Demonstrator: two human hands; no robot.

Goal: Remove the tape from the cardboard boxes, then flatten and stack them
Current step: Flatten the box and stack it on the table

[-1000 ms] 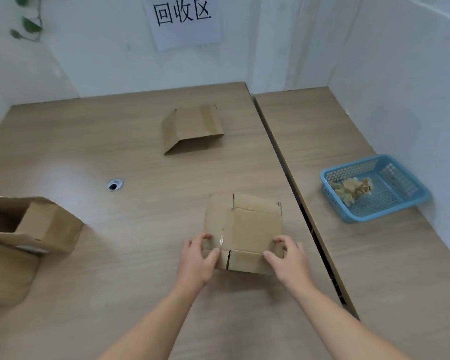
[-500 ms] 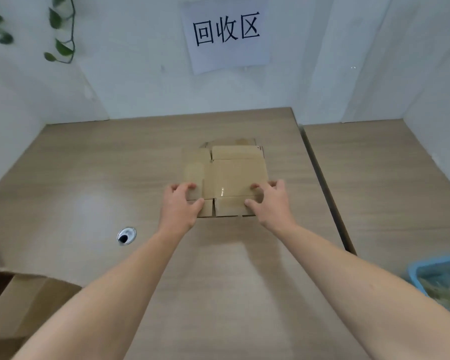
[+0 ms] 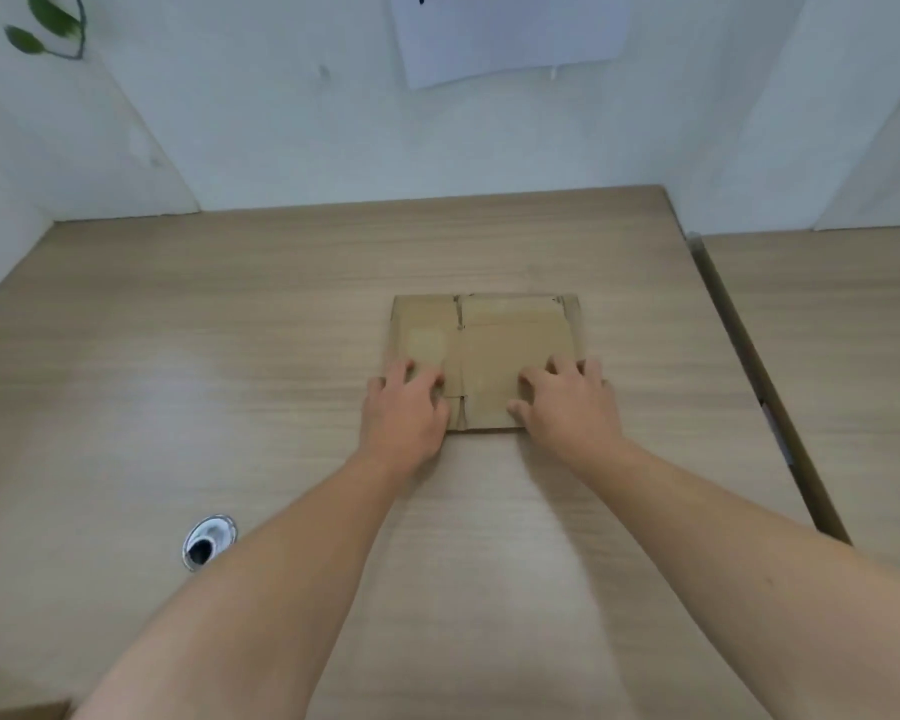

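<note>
While the flattened brown cardboard box (image 3: pixel 494 350) lies on the pale wood-grain surface (image 3: pixel 229 356), toward its far middle, both hands rest palm-down on the box's near half. The left hand (image 3: pixel 406 407) covers the near left corner, its grip spread, fingertips pressing the cardboard. The right hand (image 3: pixel 567 402) covers the near right corner, likewise spread and pressing, pinching nothing. A round metal-rimmed hole (image 3: pixel 209 543) sits in the surface beside the left forearm. A white paper sheet (image 3: pixel 510 33) hangs on the wall behind.
</note>
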